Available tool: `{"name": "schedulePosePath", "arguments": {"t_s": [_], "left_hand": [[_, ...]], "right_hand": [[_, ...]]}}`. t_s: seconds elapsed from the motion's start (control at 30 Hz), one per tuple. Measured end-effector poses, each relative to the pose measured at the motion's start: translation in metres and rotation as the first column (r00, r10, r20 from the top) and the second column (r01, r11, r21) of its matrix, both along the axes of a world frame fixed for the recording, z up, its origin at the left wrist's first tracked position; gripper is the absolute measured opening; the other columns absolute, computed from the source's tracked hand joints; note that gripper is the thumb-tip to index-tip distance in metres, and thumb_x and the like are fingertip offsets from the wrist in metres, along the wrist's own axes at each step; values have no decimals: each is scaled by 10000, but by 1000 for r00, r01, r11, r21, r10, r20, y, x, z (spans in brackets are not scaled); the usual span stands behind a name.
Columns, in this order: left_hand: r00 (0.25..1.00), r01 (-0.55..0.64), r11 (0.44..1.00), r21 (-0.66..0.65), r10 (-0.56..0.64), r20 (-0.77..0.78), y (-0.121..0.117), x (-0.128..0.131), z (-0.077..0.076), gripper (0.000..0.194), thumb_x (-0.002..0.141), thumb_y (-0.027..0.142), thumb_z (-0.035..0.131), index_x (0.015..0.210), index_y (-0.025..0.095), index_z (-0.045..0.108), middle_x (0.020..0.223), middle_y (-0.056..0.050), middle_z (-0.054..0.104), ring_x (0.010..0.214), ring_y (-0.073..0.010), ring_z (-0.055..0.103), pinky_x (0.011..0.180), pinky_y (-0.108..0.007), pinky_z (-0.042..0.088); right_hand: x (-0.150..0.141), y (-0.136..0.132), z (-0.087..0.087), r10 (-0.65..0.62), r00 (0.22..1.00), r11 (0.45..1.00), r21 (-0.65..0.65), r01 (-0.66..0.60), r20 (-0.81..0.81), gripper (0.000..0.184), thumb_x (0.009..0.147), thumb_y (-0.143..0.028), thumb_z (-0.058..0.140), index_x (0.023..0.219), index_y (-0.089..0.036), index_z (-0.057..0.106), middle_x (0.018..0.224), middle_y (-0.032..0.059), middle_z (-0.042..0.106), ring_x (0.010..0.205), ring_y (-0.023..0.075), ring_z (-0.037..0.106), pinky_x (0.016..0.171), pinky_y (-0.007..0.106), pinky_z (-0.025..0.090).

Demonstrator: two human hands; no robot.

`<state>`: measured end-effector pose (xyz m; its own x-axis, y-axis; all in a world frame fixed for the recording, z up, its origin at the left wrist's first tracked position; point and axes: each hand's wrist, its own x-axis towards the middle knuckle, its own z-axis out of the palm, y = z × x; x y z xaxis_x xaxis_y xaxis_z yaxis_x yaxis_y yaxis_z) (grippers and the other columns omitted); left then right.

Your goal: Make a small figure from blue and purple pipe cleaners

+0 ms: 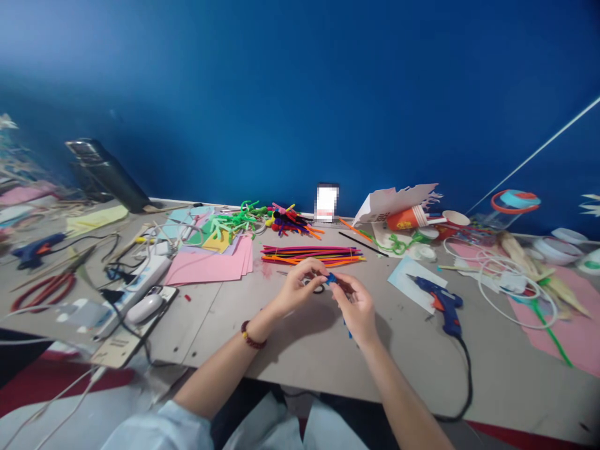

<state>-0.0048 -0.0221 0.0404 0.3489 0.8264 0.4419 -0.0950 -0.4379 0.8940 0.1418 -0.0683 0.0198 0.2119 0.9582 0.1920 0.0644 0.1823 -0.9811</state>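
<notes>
Both hands meet over the middle of the desk, pinching a small blue pipe cleaner point(331, 278) bunched between the fingertips. My left hand point(304, 281), with a dark red bead bracelet at the wrist, grips its left side. My right hand point(355, 304) has thumb and fingers closed on the right side. A loose blue length shows below the right palm, partly hidden. Under the fingers lies a tool with a dark ring handle point(320, 289), mostly covered. Just beyond the hands rests a bundle of purple, red and orange pipe cleaners point(312, 254).
A blue glue gun point(440, 300) lies on pale paper at right, its cord running to the front edge. Pink paper sheets point(206, 267), a power strip point(135, 294) and red-handled scissors point(44, 292) lie left. A lit phone point(326, 203) leans on the wall.
</notes>
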Motion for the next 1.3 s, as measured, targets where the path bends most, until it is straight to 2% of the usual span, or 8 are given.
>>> {"name": "schedulePosePath", "arguments": {"t_s": [0.23, 0.47, 0.8, 0.87, 0.97, 1.1, 1.2, 1.3], "left_hand": [[1000, 1, 1000, -26, -1, 4, -1, 1, -2, 160, 819, 317, 594, 858, 166, 631, 893, -76, 556, 759, -147, 539, 622, -232, 440], [1000, -15, 1000, -11, 15, -25, -3, 1, -3, 161, 826, 320, 580, 849, 167, 624, 893, -79, 557, 792, -157, 534, 642, -235, 446], [999, 9, 1000, 13, -8, -44, -3, 2, -3, 150, 849, 296, 549, 865, 152, 584, 892, -59, 523, 762, -126, 518, 611, -210, 459], [1000, 13, 1000, -20, -14, -15, -2, 2, -3, 152, 839, 295, 567, 873, 148, 591, 901, -59, 524, 761, -120, 526, 607, -203, 466], [996, 64, 992, -113, -56, 68, -1, 3, -4, 184, 818, 311, 600, 900, 146, 609, 933, -64, 527, 758, -113, 543, 596, -193, 477], [976, 147, 954, -260, -97, 195, 1, 3, -6, 222, 804, 338, 619, 923, 152, 623, 892, -50, 562, 700, -101, 554, 580, -196, 484], [972, 145, 938, -314, -77, 220, 2, 2, -7, 235, 769, 327, 662, 922, 149, 640, 824, -36, 589, 664, -93, 547, 571, -193, 475], [974, 139, 949, -283, -80, 211, 3, 2, -6, 219, 736, 292, 699, 896, 147, 665, 872, -49, 592, 714, -109, 561, 578, -194, 474]], "right_hand": [[1, 0, 0, 3, 999, 996, 86, -7, 43, 224, 774, -349, 632, 946, -213, 679, 937, 66, 692, 822, 200, 640, 720, 321, 523], [2, 1, -1, 0, 998, 996, 87, -5, 66, 220, 779, -344, 630, 948, -212, 678, 928, 64, 695, 811, 198, 645, 750, 332, 522], [2, 1, -2, -27, 990, 989, 149, 6, 142, 212, 793, -322, 615, 956, -199, 672, 939, 73, 694, 853, 203, 641, 788, 337, 517], [2, 2, -3, -18, 994, 991, 135, 2, 111, 230, 794, -330, 613, 978, -203, 668, 951, 72, 691, 839, 198, 642, 757, 326, 524], [1, 2, -3, 17, 999, 998, 66, -19, 33, 269, 791, -351, 613, 1021, -219, 659, 940, 60, 686, 714, 165, 629, 615, 283, 522], [0, 2, 0, 42, 995, 999, -10, -43, -96, 290, 774, -370, 627, 1026, -228, 655, 847, 37, 679, 576, 120, 563, 441, 217, 431], [0, 2, 2, 59, 987, 998, -24, -64, -147, 295, 768, -372, 633, 1022, -221, 649, 815, 32, 665, 572, 113, 548, 425, 202, 406], [-1, 1, 3, 70, 986, 997, -25, -74, -150, 297, 770, -370, 635, 1021, -211, 640, 830, 41, 660, 574, 110, 543, 421, 197, 400]]}}
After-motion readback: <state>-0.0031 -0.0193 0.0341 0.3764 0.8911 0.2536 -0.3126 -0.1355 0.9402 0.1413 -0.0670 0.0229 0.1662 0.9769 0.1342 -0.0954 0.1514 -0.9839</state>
